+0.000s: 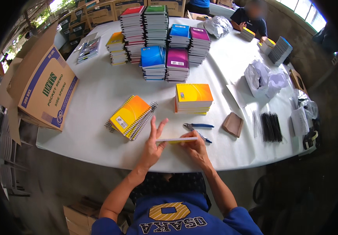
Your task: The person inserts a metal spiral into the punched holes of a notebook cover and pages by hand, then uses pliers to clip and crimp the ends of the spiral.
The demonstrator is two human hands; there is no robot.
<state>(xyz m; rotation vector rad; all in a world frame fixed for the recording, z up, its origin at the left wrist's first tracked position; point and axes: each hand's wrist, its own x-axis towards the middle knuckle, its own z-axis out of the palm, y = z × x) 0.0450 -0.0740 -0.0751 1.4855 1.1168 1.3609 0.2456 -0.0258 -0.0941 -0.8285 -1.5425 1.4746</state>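
Note:
A thin memo notebook (176,139) is held edge-on above the table's near edge, a yellow strip of cover showing beneath its pages. My left hand (151,148) grips its left end between thumb and palm, two fingers stretched upward. At the other end, the fingers of my right hand (196,146) are closed on it. Just beyond my right hand lie blue-handled pliers (198,129). Left of them, a tilted stack of spiral-bound yellow-orange notebooks (129,113) lies past my left hand. A neater stack of yellow notebooks (194,94) stands farther back.
Tall stacks of coloured notebooks (155,29) stand at the far middle. An open carton (47,90) is at left. At right are a brown block-like piece (232,124), black wire spirals (270,127) and a white plastic bag (265,78). A person (251,21) handles notebooks at the far right.

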